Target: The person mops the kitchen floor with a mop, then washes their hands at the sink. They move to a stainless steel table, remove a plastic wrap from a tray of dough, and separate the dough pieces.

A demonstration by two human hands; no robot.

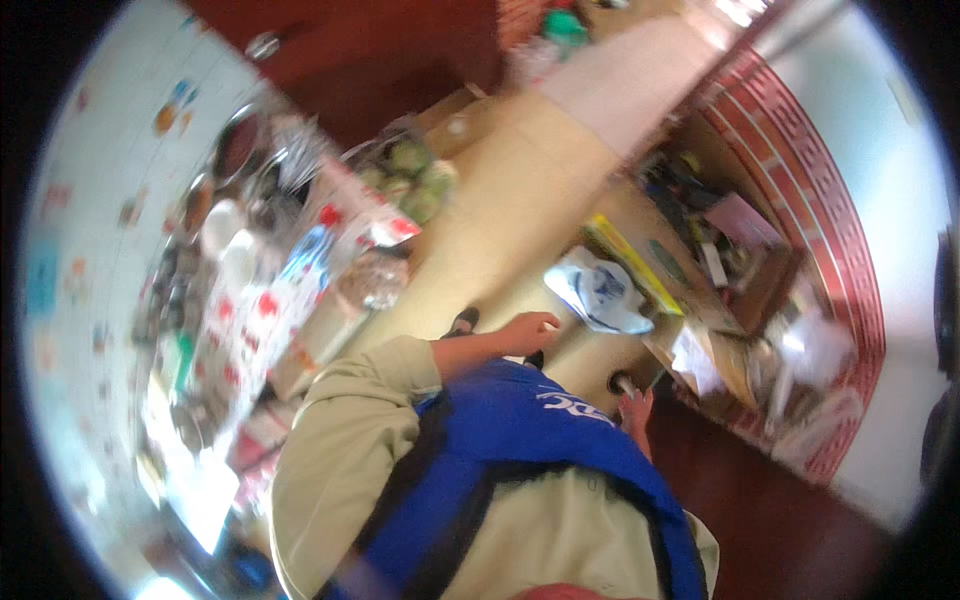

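The frame is blurred. My left hand is held before my blue apron, fingers partly curled. A small pale spot shows at its fingertips; I cannot tell whether it is an object. Beyond it, a white plastic bag with blue print lies on the tan floor. My right hand is lower, at the edge of a dark red-brown panel, perhaps a door. Close to its fingers is a small dark round thing with a pale shaft; whether I grip it is unclear.
On the left, a table with a red-and-white patterned cloth carries cups and jars. Round green produce lies past it. To the right stands an open cardboard box of mixed items. A red-brown door is at the top.
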